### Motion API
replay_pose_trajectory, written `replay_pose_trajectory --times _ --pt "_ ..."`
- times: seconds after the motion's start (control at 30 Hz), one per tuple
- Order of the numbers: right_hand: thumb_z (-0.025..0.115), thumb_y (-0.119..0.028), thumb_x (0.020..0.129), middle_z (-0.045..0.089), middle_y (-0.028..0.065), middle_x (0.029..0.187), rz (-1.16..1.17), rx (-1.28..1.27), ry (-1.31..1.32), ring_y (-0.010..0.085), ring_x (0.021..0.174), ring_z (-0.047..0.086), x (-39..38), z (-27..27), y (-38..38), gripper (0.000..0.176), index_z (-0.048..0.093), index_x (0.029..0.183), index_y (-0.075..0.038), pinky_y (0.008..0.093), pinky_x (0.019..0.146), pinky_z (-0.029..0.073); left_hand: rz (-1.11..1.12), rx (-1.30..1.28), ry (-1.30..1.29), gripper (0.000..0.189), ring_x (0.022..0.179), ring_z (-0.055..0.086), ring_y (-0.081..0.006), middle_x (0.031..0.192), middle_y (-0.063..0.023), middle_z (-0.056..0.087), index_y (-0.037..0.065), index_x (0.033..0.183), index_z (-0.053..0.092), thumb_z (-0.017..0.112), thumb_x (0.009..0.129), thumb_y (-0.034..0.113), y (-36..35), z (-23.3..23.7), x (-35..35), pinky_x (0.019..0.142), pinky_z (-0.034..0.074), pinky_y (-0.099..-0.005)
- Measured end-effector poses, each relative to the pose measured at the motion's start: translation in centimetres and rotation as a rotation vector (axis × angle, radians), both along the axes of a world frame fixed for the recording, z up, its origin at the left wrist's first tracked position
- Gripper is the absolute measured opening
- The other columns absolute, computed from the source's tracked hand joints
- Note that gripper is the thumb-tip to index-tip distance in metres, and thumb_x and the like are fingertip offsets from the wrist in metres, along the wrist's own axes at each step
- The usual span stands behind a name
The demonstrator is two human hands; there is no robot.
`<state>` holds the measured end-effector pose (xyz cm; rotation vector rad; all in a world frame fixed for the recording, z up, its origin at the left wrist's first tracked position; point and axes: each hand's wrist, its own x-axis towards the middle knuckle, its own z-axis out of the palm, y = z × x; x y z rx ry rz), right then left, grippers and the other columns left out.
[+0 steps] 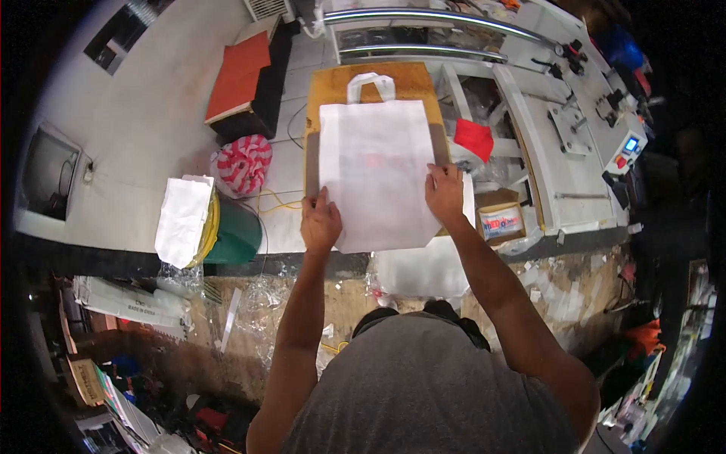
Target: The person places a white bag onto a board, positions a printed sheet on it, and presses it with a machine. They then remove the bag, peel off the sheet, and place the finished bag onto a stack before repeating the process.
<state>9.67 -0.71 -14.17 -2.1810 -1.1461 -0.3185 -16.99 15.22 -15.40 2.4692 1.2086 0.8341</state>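
A white fabric bag [378,181] with a looped handle [371,85] at its far end lies flat over a yellow-brown board [325,85]. My left hand [321,222] is at the bag's lower left edge, its fingers resting near the side. My right hand [445,194] touches the right edge a little higher up, with fingers bent over it. Whether either hand pinches the fabric is too small to tell. Faint reddish marks show through the middle of the bag. Below it, more white material [423,271] hangs at the table's front edge.
A green bucket [240,233] with white sheets [184,219] on top stands left, beside a red-and-white striped bundle [243,163]. At the right are an open cardboard box [501,221], a red piece [474,139] and a machine with a control panel [627,151]. Metal rollers [446,17] run behind.
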Motion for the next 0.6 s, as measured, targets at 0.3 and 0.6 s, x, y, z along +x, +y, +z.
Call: replay_pose_trajectory --times 0.3,0.6 --pt "0.059 -0.011 0.091 0.068 0.0218 0.090 -0.451 0.006 0.307 0.0427 0.086 0.066 8.1 -15.2 -20.8 0.014 0.067 0.097 -0.002 0.0498 0.076 0.052 0.308 -0.157 -0.430 0.037 0.104 0.060 -0.0297 0.115 -0.0190 0.061 -0.005 0.123 0.058 0.056 0.102 0.025 -1.7 -8.1 -9.9 0.092 0.049 -0.0392" --pt "0.064 -0.025 0.089 0.071 0.0219 0.096 -0.517 -0.418 0.701 0.0405 0.090 0.069 19.1 -32.8 -27.0 0.022 0.074 0.101 -0.009 0.0493 0.080 0.055 0.002 -0.536 0.874 0.032 0.085 0.063 -0.0419 0.096 -0.0230 0.065 0.003 0.100 0.069 0.057 0.096 0.033 -17.9 -13.4 -26.4 0.084 0.051 -0.0517"
